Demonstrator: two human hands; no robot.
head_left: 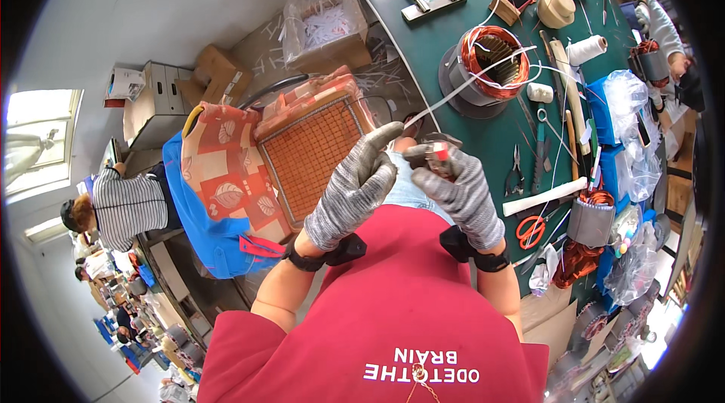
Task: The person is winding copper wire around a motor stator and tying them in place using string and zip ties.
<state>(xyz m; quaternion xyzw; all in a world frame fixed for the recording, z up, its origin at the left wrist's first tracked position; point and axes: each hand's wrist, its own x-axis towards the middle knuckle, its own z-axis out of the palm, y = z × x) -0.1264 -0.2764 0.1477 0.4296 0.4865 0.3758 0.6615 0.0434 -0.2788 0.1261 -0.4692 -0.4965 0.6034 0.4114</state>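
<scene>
Pinching near end of white strip (461, 89), left hand (355, 188) in grey knit glove kept fingertips pressed together on it. Strip ran up and right, long axis slanting away to copper-wound stator (491, 63) on green workbench (430, 33). Right hand (457, 188), just beside, gripped small red-handled tool (436, 154), fingers curled shut. Left hand nearer strip. Pliers, scissors lay at right; co-workers sat behind in crowded workshop.
</scene>
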